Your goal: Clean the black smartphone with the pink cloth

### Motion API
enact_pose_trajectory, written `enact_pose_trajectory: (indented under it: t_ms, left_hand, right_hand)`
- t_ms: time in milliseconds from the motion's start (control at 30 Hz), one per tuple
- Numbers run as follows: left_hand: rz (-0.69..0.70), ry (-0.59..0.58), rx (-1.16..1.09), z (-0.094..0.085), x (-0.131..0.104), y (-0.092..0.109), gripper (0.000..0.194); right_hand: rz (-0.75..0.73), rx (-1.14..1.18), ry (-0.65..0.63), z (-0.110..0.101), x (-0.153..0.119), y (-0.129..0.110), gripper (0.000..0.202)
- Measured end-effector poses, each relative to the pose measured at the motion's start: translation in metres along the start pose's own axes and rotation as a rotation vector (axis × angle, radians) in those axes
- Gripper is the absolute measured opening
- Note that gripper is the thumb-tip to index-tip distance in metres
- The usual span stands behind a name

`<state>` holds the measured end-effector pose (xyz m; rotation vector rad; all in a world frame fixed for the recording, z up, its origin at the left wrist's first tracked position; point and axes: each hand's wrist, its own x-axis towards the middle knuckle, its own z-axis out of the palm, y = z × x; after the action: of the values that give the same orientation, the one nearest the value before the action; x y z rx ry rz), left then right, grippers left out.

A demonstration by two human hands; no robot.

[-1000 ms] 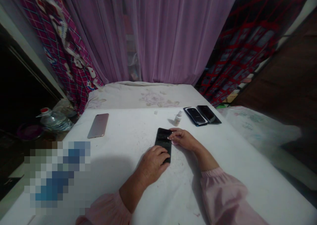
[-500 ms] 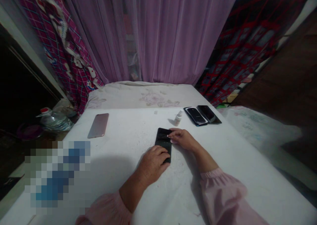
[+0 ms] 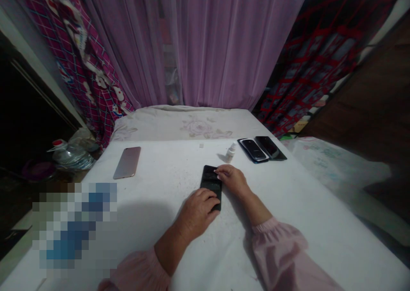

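A black phone (image 3: 211, 175) lies flat on the white cloth in front of me. My left hand (image 3: 199, 210) rests over its near half, with the fingers wrapped across it to the right edge. At the far right corner of the phone is my right hand (image 3: 231, 179), its fingers pinched together over the screen. Whatever may be between those fingertips is too small to make out. Just beyond the right hand, a small white bottle (image 3: 229, 153) stands upright.
A rose-gold phone (image 3: 127, 162) lies at the left. Several dark phones (image 3: 270, 148) lie side by side at the back right. A blurred blue patch (image 3: 78, 224) covers the near left. A water jug (image 3: 72, 154) stands beyond the left edge, and purple curtains (image 3: 224, 47) hang behind.
My right hand has shifted slightly left, its fingertips now further over the far part of the black phone. My left hand has stayed in place.
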<state>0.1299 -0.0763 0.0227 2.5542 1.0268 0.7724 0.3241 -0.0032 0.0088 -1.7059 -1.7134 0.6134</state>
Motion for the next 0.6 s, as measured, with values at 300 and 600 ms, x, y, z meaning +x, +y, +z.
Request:
enact_pose_trajectory:
  t_ms: [300,600]
  left_hand:
    - [0.003,-0.006,-0.014,-0.002,0.001,0.001,0.019]
    - [0.013,0.001,0.000,-0.002,0.001,0.002,0.019]
  right_hand:
    - [-0.028,0.162,-0.194,-0.013,0.002,-0.001,0.021]
    - [-0.084,0.274,-0.291,-0.020,0.001,0.004,0.008]
